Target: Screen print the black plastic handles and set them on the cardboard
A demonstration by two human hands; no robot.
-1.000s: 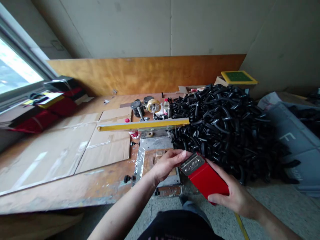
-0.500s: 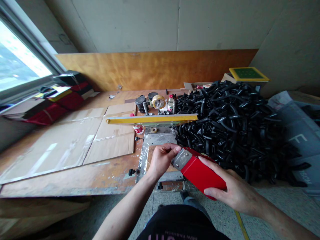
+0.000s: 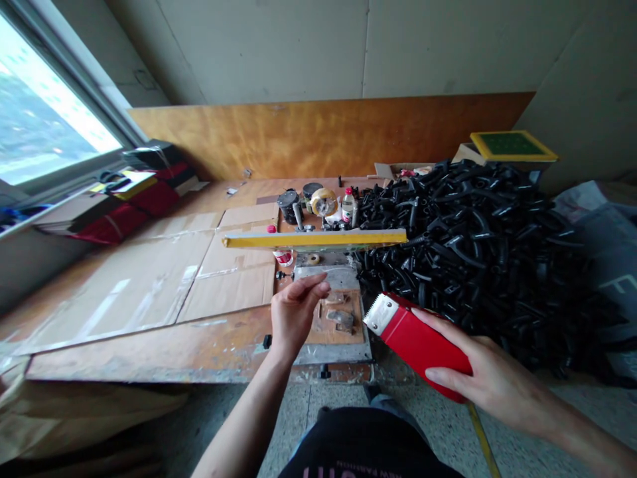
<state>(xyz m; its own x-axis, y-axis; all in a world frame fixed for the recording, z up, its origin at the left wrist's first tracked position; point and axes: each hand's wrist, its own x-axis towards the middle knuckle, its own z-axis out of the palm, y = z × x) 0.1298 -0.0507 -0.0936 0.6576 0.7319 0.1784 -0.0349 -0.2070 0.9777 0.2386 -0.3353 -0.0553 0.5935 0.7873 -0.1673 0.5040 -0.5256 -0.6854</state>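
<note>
My right hand (image 3: 492, 385) is closed around the body of a red hand tool (image 3: 423, 345) with a toothed metal head that points up and left. It is held just off the bench's front edge, beside a big heap of black plastic parts (image 3: 478, 245). My left hand (image 3: 296, 309) hovers apart from the tool, over a small metal and wood jig plate (image 3: 333, 318). Its fingers are loosely stretched to the right and hold nothing. A long yellow-framed screen (image 3: 313, 239) lies raised across the bench just beyond the jig.
Flat cardboard sheets (image 3: 149, 279) cover the left of the wooden bench. Behind the yellow frame stand a tape roll (image 3: 323, 199), a small bottle (image 3: 348, 207) and dark tins. A green screen in a yellow frame (image 3: 512, 146) sits at the back right, and a grey bag (image 3: 607, 265) lies to the right.
My left hand has let go of the tool's metal head and moved left and up over the jig. My right hand keeps the tool, now a little farther right.
</note>
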